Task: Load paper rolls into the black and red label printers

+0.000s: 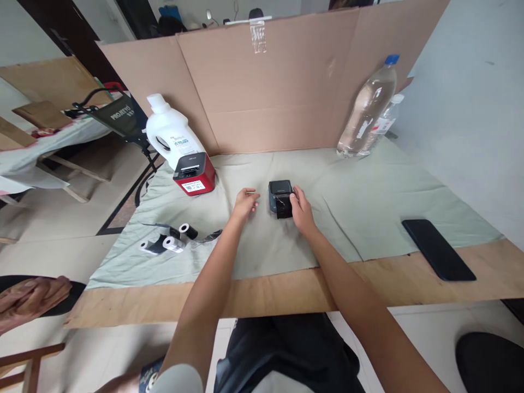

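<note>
At the far left of the worktop (262, 297), on the pale green cloth (368, 185), lie three small paper rolls (172, 240) close together, with a strip of dark film (208, 236) trailing off to their right. Behind them stands a white jug (170, 131), and just in front of it, touching or nearly so, a red and black label printer (194, 173). A cardboard screen (278, 82) rises along the back edge of the cloth.

Near the middle, the left hand (245, 203) rests on the cloth with its fingers loosely curled and holds nothing; it sits just beside a small black printer (280, 197), a narrow gap between them. The right hand (302, 210) closes on the right side of that small black printer, thumb and fingers at its front edge, where a short dark strip sticks out. The device sits flat on the cloth at the centre of the worktop.

Further right, two clear plastic bottles (368, 112) lean at the back corner, one behind the other. A black phone (438, 249) lies flat near the front right, half on the cloth and half on bare wood
</note>
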`<state>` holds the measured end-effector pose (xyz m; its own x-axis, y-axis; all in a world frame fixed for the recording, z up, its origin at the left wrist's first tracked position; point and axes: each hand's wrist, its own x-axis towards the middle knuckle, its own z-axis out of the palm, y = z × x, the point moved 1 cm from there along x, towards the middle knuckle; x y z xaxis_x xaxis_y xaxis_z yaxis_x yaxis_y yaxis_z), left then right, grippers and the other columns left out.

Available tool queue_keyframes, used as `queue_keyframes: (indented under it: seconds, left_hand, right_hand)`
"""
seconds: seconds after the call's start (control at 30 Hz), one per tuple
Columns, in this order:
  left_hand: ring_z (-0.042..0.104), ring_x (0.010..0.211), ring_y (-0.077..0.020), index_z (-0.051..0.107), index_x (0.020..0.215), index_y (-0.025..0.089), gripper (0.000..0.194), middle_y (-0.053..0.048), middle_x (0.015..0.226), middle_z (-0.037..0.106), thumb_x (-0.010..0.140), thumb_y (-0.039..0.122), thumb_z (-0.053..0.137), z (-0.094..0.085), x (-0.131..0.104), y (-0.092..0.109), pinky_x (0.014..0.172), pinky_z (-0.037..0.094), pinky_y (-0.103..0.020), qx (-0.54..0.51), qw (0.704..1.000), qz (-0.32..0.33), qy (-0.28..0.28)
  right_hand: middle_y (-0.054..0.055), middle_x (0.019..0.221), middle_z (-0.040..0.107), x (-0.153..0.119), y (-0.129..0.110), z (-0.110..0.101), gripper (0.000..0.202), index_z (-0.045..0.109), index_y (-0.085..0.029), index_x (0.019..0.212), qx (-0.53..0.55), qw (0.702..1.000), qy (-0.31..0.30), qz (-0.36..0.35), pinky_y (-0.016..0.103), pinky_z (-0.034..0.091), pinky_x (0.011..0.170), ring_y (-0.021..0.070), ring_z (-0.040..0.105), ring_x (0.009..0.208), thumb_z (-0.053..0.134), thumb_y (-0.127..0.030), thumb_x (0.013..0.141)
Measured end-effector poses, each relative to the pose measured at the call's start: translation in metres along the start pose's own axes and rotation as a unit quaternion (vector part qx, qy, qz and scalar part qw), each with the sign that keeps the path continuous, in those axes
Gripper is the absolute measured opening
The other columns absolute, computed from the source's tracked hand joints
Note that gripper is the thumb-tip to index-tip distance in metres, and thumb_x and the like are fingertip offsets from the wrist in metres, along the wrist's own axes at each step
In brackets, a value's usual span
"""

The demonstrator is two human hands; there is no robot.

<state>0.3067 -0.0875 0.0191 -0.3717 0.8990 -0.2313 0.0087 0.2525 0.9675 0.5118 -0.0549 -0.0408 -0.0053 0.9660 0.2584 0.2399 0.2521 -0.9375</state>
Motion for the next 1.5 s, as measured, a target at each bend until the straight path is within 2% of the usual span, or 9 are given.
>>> queue_keyframes:
  seconds: [0.17, 0.37, 0.57, 0.8, 0.97, 1.1, 1.17, 1.3, 1.5]
  left_hand:
    - [0.055, 0.053, -0.0066, 0.061, 0.116, 0.014, 0.042, 0.0, 0.079, 0.066, 0.077, 0.009, 0.076, 0.031, 0.048, -0.005, 0.045, 0.031, -0.019, 0.003, 0.996, -0.055, -0.075]
    - [0.058, 0.056, -0.0071, 0.065, 0.113, 0.013, 0.043, -0.004, 0.086, 0.073, 0.073, 0.009, 0.077, 0.029, 0.065, 0.0, 0.044, 0.028, -0.019, 0.022, 0.991, -0.065, -0.115]
    - [0.062, 0.056, -0.0079, 0.063, 0.12, 0.014, 0.046, -0.006, 0.095, 0.075, 0.076, 0.011, 0.076, 0.028, 0.067, 0.002, 0.044, 0.029, -0.019, 0.086, 0.984, -0.063, -0.141]
    - [0.062, 0.057, -0.0082, 0.061, 0.129, 0.013, 0.049, -0.005, 0.092, 0.075, 0.081, 0.008, 0.07, 0.034, 0.064, 0.003, 0.044, 0.029, -0.018, 0.086, 0.983, -0.095, -0.135]
    - [0.062, 0.058, -0.0095, 0.07, 0.126, 0.009, 0.045, -0.008, 0.092, 0.076, 0.082, 0.008, 0.069, 0.03, 0.056, 0.008, 0.044, 0.028, -0.02, 0.098, 0.984, -0.074, -0.126]
    - [0.065, 0.066, -0.0121, 0.077, 0.124, 0.015, 0.047, -0.006, 0.096, 0.078, 0.079, 0.009, 0.07, 0.02, 0.044, 0.022, 0.05, 0.033, -0.02, 0.128, 0.977, -0.041, -0.168]
    - [0.064, 0.07, -0.0132, 0.081, 0.12, 0.017, 0.045, -0.004, 0.095, 0.078, 0.077, 0.009, 0.07, 0.015, 0.039, 0.028, 0.053, 0.035, -0.02, 0.149, 0.972, -0.025, -0.178]
    - [0.059, 0.075, -0.0138, 0.083, 0.117, 0.02, 0.046, -0.004, 0.093, 0.077, 0.074, 0.01, 0.07, 0.011, 0.038, 0.03, 0.058, 0.039, -0.019, 0.16, 0.976, -0.013, -0.146]
    - [0.046, 0.06, -0.0092, 0.079, 0.128, 0.021, 0.058, -0.002, 0.081, 0.067, 0.071, 0.013, 0.069, 0.01, 0.043, 0.024, 0.048, 0.03, -0.018, 0.085, 0.98, -0.052, -0.171]
  right_hand:
    - [0.017, 0.153, 0.061, -0.004, -0.003, 0.0, 0.073, 0.056, -0.02, 0.15, -0.038, 0.998, -0.025, -0.04, 0.055, 0.042, 0.124, 0.0331, 0.057, 0.144, 0.039, -0.071, 0.101]
    - [0.015, 0.149, 0.065, -0.005, -0.006, -0.003, 0.067, 0.056, -0.022, 0.151, -0.044, 0.998, -0.024, -0.033, 0.055, 0.047, 0.12, 0.0326, 0.062, 0.138, 0.039, -0.066, 0.103]
    - [0.017, 0.152, 0.062, -0.006, -0.007, -0.003, 0.067, 0.052, -0.021, 0.155, -0.109, 0.992, -0.032, -0.059, 0.056, 0.047, 0.119, 0.0336, 0.06, 0.14, 0.039, -0.063, 0.105]
    - [0.017, 0.15, 0.064, -0.007, -0.011, -0.001, 0.069, 0.052, -0.02, 0.156, -0.138, 0.988, -0.027, -0.06, 0.056, 0.05, 0.116, 0.0347, 0.062, 0.137, 0.039, -0.064, 0.104]
    - [0.017, 0.149, 0.065, -0.007, -0.007, -0.002, 0.072, 0.057, -0.021, 0.153, -0.117, 0.991, -0.026, -0.054, 0.057, 0.048, 0.118, 0.0353, 0.061, 0.138, 0.037, -0.07, 0.103]
    - [0.015, 0.153, 0.062, -0.006, -0.003, -0.001, 0.078, 0.058, -0.021, 0.153, -0.111, 0.992, -0.036, -0.054, 0.058, 0.041, 0.125, 0.0354, 0.054, 0.147, 0.034, -0.075, 0.102]
    - [0.015, 0.155, 0.061, -0.006, -0.003, -0.001, 0.081, 0.058, -0.02, 0.154, -0.109, 0.992, -0.043, -0.051, 0.059, 0.037, 0.127, 0.0355, 0.051, 0.15, 0.034, -0.077, 0.101]
    - [0.015, 0.16, 0.056, -0.006, -0.005, -0.003, 0.085, 0.056, -0.018, 0.156, -0.102, 0.992, -0.059, -0.039, 0.057, 0.032, 0.131, 0.0342, 0.048, 0.153, 0.033, -0.078, 0.1]
    - [0.014, 0.162, 0.053, -0.005, -0.003, -0.004, 0.085, 0.056, -0.018, 0.157, -0.088, 0.993, -0.071, -0.032, 0.057, 0.029, 0.133, 0.0328, 0.045, 0.156, 0.034, -0.078, 0.1]
